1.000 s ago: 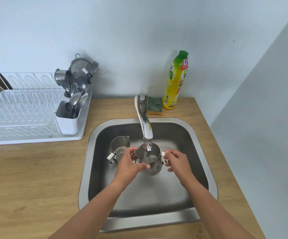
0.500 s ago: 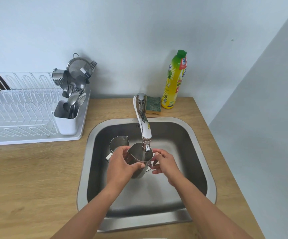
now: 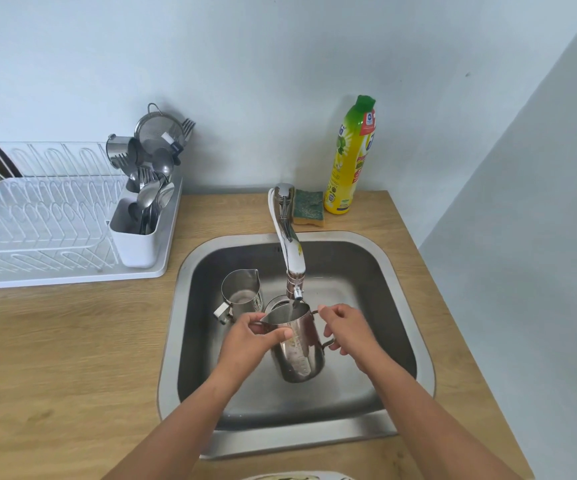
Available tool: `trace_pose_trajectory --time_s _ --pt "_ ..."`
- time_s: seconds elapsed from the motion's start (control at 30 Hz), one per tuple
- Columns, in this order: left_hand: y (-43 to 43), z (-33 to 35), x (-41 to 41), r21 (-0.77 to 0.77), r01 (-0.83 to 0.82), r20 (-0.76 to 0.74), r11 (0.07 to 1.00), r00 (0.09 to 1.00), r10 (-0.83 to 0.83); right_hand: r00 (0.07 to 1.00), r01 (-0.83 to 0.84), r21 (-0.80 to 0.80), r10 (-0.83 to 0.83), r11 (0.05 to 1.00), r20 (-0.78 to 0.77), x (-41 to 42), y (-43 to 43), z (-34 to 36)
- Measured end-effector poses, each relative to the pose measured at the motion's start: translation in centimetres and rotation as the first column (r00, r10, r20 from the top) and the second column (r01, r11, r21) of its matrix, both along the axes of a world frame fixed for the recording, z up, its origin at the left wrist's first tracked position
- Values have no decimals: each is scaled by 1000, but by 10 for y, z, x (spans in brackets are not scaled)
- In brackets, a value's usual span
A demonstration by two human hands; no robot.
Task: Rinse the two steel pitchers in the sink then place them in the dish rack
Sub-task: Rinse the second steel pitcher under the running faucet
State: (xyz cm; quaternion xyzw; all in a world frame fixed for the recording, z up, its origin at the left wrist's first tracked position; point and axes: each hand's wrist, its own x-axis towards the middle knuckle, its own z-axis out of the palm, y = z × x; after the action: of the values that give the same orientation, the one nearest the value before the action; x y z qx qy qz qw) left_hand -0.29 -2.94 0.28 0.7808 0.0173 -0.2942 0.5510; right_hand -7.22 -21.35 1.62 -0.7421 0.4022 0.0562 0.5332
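Over the steel sink (image 3: 415, 285) I hold a steel pitcher (image 3: 297, 351) upright just below the tap's spout (image 3: 295, 271). My left hand (image 3: 249, 344) grips its rim and left side, thumb across the front. My right hand (image 3: 349, 332) has its fingers on the rim and at the handle on the right. A second steel pitcher (image 3: 242, 294) stands upright in the sink's left part, just behind my left hand, its handle towards the front left. The white dish rack (image 3: 38, 220) sits on the counter at the left.
A white cutlery holder (image 3: 138, 237) with spoons, forks, a strainer and a steel cup stands at the rack's right end. Behind the tap lie a green-yellow sponge (image 3: 309, 207) and a yellow dish-soap bottle (image 3: 349, 157). A wall closes the right side.
The pitcher has gone from tilted under the spout to upright and slightly lower. My right hand moved from its rim side to the handle; my left hand kept its grip.
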Motion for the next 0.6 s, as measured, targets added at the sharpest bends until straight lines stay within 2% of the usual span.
trace_pose_trajectory --time_s 0.13,0.33,0.47,0.6 --pt "-12 -2 -3 -42 31 2 999 1000 -31 998 47 -72 -44 996 42 -6 -10 8" --pt "-15 10 -1 -61 37 199 997 980 -24 973 114 64 -125 991 193 -1 -1 10" --pt "-2 3 4 0 -1 181 1000 983 1 984 74 145 -95 987 148 2 5 5" --pt "-8 1 -4 33 21 155 999 988 -26 983 130 110 -143 985 113 1 1 2"
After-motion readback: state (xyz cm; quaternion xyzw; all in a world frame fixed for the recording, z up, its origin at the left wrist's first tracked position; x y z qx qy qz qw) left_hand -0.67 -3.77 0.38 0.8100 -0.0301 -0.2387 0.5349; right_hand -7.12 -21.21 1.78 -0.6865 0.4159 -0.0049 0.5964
